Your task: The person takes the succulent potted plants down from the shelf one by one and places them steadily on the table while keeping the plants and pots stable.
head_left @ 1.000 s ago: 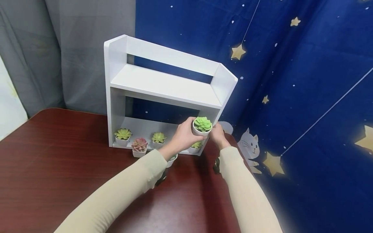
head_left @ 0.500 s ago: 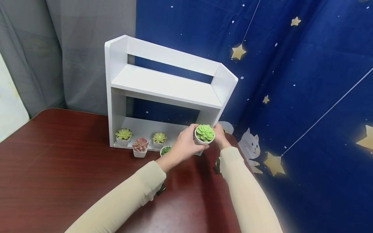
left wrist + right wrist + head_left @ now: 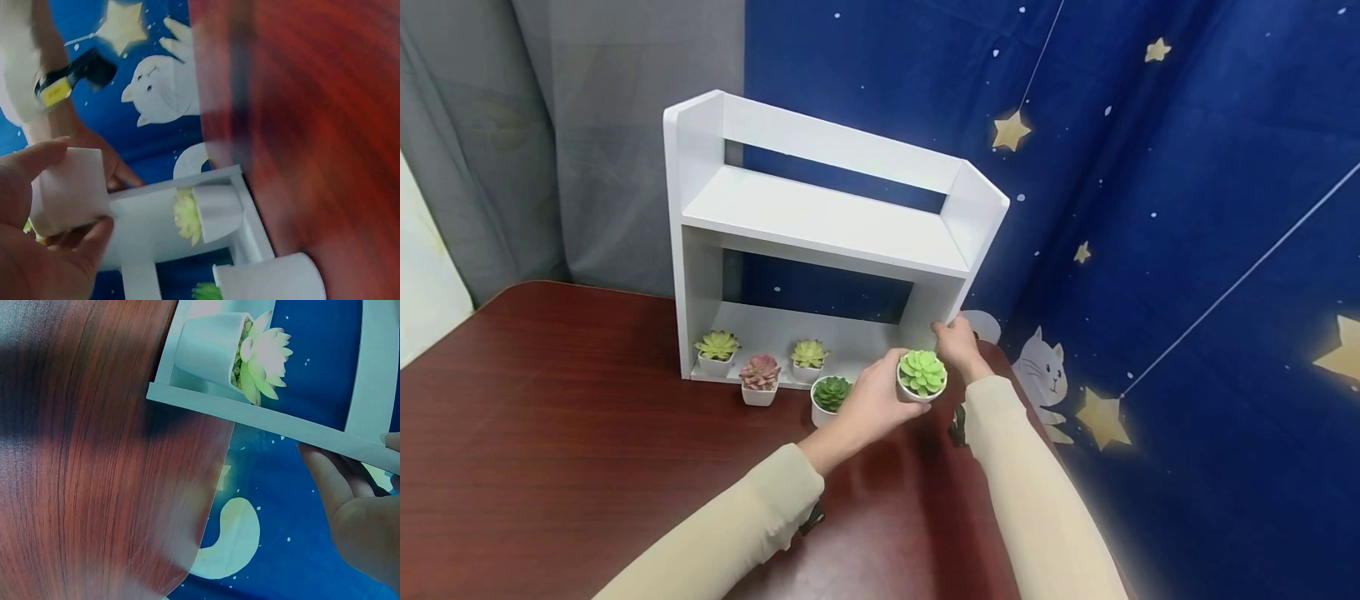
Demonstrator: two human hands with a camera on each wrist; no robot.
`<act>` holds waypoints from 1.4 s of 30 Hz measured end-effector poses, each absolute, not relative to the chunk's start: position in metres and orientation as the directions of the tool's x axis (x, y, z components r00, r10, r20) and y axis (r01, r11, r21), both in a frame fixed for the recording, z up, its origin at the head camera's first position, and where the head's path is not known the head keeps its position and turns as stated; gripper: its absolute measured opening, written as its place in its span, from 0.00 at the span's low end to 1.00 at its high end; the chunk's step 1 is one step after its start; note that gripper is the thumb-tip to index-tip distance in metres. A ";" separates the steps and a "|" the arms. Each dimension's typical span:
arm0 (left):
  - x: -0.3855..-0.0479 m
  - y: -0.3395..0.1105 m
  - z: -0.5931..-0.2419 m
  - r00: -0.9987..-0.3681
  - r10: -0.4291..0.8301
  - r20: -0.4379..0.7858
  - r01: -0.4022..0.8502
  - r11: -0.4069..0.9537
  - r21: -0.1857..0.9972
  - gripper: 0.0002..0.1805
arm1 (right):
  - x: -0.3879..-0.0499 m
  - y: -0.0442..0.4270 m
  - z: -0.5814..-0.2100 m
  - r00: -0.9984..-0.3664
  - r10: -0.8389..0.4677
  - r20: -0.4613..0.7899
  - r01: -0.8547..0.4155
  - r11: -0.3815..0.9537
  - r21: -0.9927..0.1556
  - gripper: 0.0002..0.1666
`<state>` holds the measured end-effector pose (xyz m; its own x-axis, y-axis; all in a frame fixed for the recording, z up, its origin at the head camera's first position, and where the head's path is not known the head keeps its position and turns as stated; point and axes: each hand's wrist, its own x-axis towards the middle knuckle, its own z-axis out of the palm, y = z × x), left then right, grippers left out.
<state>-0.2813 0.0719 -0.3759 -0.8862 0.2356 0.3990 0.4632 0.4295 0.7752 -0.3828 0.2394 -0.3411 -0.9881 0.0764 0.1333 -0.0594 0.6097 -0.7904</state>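
Observation:
My left hand (image 3: 874,400) grips a white pot with a bright green succulent (image 3: 922,372), held above the table in front of the shelf's right end. In the left wrist view, fingers and thumb press the sides of that pot (image 3: 72,190). My right hand (image 3: 958,346) holds the right side panel of the white two-tier shelf (image 3: 827,229); the right wrist view shows its fingers (image 3: 325,478) against the panel (image 3: 281,422). A pale green potted succulent (image 3: 215,350) sits inside the lower tier by that panel, hidden behind my left hand in the head view.
On the lower tier stand two yellow-green potted succulents (image 3: 717,350) (image 3: 808,358). On the table (image 3: 550,442) before the shelf are a reddish potted succulent (image 3: 760,379) and a dark green one (image 3: 829,398). A blue star-print curtain (image 3: 1150,208) hangs behind.
My left hand has come down and back from the shelf with the bright green succulent, uncovering the dark green one. My right hand stays at the side panel.

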 end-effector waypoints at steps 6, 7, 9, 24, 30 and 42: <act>-0.267 0.078 -0.393 -0.902 0.242 0.358 0.432 0.471 0.769 0.44 | -0.383 0.238 -0.342 -0.990 0.074 0.123 -0.062 0.553 -0.831 0.31; -0.266 0.080 -0.396 -0.903 0.246 0.351 0.428 0.474 0.769 0.43 | -0.383 0.238 -0.342 -0.990 0.073 0.122 -0.063 0.543 -0.837 0.31; -0.263 0.082 -0.404 -0.903 0.254 0.347 0.429 0.476 0.768 0.43 | -0.383 0.238 -0.343 -0.990 0.070 0.121 -0.065 0.534 -0.843 0.31; -0.274 0.085 -0.449 -0.920 0.249 0.302 0.387 0.468 0.795 0.41 | -0.382 0.239 -0.343 -0.993 0.063 0.101 -0.053 0.520 -0.852 0.32; -0.280 0.082 -0.458 -0.938 0.223 0.266 0.341 0.447 0.827 0.43 | -0.380 0.238 -0.340 -0.992 0.065 0.105 -0.055 0.526 -0.849 0.31; -0.291 0.082 -0.467 -0.955 0.193 0.225 0.289 0.431 0.855 0.44 | -0.382 0.240 -0.343 -0.993 0.064 0.102 -0.053 0.530 -0.846 0.31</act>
<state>-0.2909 0.0821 -0.4667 -0.9551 0.1928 0.2251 0.2885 0.4313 0.8548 -0.3823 0.2395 -0.3432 -0.9928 0.0638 0.1016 -0.0526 0.5298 -0.8465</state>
